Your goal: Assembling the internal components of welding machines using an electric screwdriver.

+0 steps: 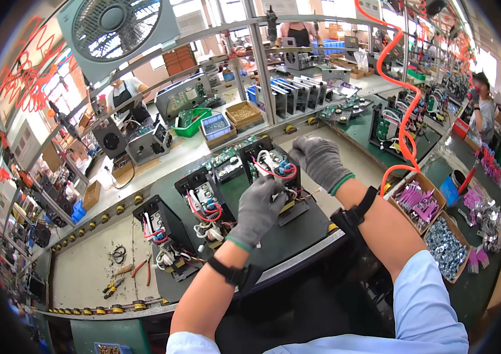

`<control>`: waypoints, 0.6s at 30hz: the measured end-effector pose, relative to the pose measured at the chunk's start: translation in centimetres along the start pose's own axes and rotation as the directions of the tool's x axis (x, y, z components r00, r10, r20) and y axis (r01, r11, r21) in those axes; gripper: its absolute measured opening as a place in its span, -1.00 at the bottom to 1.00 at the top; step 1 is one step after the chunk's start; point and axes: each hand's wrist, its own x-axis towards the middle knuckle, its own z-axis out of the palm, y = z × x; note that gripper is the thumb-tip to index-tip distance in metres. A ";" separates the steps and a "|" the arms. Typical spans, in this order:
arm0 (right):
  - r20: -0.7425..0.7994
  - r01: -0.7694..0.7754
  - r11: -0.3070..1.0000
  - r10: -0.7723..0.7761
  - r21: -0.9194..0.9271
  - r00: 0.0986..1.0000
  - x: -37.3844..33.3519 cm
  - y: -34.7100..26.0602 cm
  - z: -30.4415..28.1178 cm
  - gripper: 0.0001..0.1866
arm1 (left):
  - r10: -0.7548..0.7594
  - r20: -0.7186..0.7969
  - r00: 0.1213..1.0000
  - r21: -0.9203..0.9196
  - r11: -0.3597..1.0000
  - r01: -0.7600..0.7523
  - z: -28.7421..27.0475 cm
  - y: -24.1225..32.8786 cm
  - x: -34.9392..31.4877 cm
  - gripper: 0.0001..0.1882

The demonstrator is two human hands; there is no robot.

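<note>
Three open black electronic chassis stand in a row on the green mat (298,233). The right chassis (269,166) shows red, white and blue wires and a circuit board. My left hand (258,210), in a grey glove, is closed over wires at the front of this chassis. My right hand (319,160), also gloved, rests on the chassis's right upper edge with fingers curled around it. The middle chassis (203,197) and left chassis (159,227) stand untouched to my left.
A cardboard box of purple tags (417,200) and a box of metal screws (444,246) lie at my right. An orange coiled hose (401,118) hangs above. Pliers and cutters (129,274) lie at the left. Other people work at the far benches.
</note>
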 end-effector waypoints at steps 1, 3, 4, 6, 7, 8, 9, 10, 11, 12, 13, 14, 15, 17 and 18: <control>0.034 -0.032 0.999 0.031 0.044 0.999 -0.2 -0.4 -0.2 -0.78 | 0.036 -0.021 0.999 -0.002 0.999 -0.037 0.0 0.0 -1.2 -0.79; 0.027 -0.051 0.990 0.047 0.130 0.998 -1.9 -1.6 -0.2 -0.78 | 0.059 -0.043 0.997 0.019 0.998 -0.058 -0.1 -0.3 -3.1 -0.81; 0.029 -0.065 0.992 0.062 0.110 0.998 -3.2 -2.3 0.1 -0.76 | 0.139 -0.090 0.986 0.040 0.990 -0.136 0.2 -0.3 -3.8 -0.81; 0.323 -0.280 0.936 0.203 0.212 0.924 -5.9 -2.9 0.9 -0.69 | 0.192 -0.114 0.975 0.137 0.975 -0.176 1.3 0.0 -4.8 -0.81; 0.422 -0.331 0.918 0.217 0.218 0.880 -6.8 -3.1 1.7 -0.68 | 0.193 -0.111 0.975 0.137 0.974 -0.178 1.8 0.1 -5.1 -0.78; 0.468 -0.342 0.902 0.190 0.264 0.863 -7.4 -3.4 2.7 -0.66 | 0.179 -0.088 0.980 0.116 0.979 -0.169 2.4 0.4 -5.4 -0.77; 0.528 -0.361 0.902 0.192 0.237 0.827 -7.5 -3.3 3.6 -0.64 | 0.174 -0.082 0.981 0.096 0.982 -0.166 2.9 0.7 -5.6 -0.75; 0.599 -0.540 0.720 0.216 0.436 0.771 -7.6 -3.1 4.2 -0.63 | 0.174 -0.074 0.982 0.078 0.983 -0.168 3.2 0.9 -5.8 -0.74; 0.693 -0.693 0.503 0.230 0.516 0.683 -7.6 -3.0 4.6 -0.63 | 0.163 -0.092 0.982 -0.003 0.987 -0.164 3.2 1.0 -6.2 -0.69; 0.799 -0.833 0.268 0.252 0.484 0.545 -7.5 -3.0 4.7 -0.62 | 0.136 -0.106 0.985 -0.033 0.990 -0.141 2.9 0.7 -6.0 -0.70; 0.815 -0.831 0.292 0.213 0.473 0.538 -7.2 -2.7 4.4 -0.61 | 0.107 -0.119 0.987 -0.065 0.991 -0.115 2.2 0.1 -5.6 -0.70; 0.820 -0.822 0.313 0.181 0.475 0.542 -6.9 -2.6 4.0 -0.60 | 0.050 -0.108 0.993 -0.081 0.995 -0.059 1.5 -0.5 -5.5 -0.70; 0.837 -0.827 0.360 0.182 0.432 0.516 -6.8 -2.6 3.4 -0.60 | 0.007 -0.040 0.999 0.099 0.995 -0.003 0.8 -1.2 -4.8 -0.64; 0.854 -0.814 0.413 0.140 0.409 0.501 -6.5 -3.0 2.7 -0.61 | 0.058 -0.049 0.997 0.396 0.918 -0.034 1.3 -1.5 -2.8 -0.57; 0.853 -0.799 0.462 0.151 0.385 0.499 -6.5 -3.1 2.5 -0.62 | 0.102 -0.053 0.993 0.544 0.837 -0.057 1.7 -1.5 -1.8 -0.54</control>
